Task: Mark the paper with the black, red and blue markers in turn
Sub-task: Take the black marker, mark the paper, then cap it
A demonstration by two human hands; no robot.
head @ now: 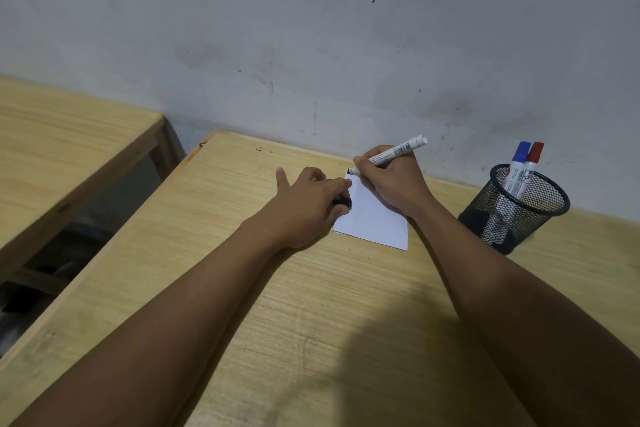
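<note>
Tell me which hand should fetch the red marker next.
Right, probably. The right hand lies nearer the cup holding the red marker; it holds the black marker. The left hand grips the cap and pins the paper.

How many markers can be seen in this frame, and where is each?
3. One marker is in the right hand, its tip at the paper's far corner. The blue-capped marker and red-capped marker stand in the mesh cup. Its mesh could hide shorter ones.
</note>
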